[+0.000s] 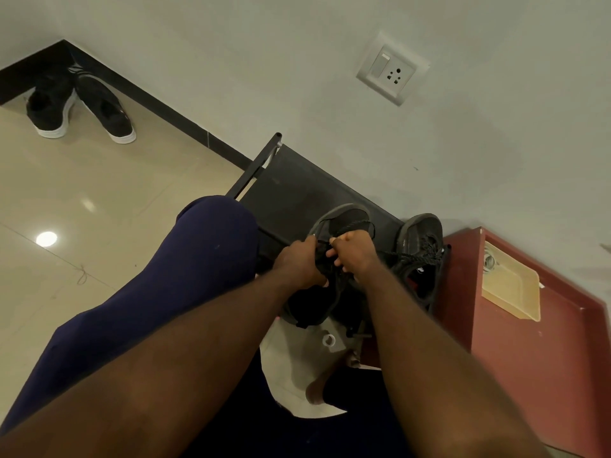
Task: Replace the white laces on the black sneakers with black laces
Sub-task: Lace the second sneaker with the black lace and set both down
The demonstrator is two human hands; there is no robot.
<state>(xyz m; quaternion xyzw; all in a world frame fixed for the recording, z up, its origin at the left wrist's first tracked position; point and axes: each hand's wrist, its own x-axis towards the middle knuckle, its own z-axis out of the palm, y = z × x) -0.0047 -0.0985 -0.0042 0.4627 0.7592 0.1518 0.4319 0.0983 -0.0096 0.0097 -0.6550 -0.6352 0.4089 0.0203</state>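
Both hands work at the sneaker (347,219), which lies on the black rack (291,186) with its toe just beyond the fingertips. The left hand (299,262) and right hand (355,254) sit close together, fingers (334,253) curled and apparently pinching the black lace (321,248) that runs between them. Which eyelet it feeds is hidden under the fingers. To do this step well, I judge both ends should be drawn evenly, the lace kept flat and untwisted, and the shoe steadied against the rack. The second sneaker (420,236) stands just right of the right fingers, already laced in black.
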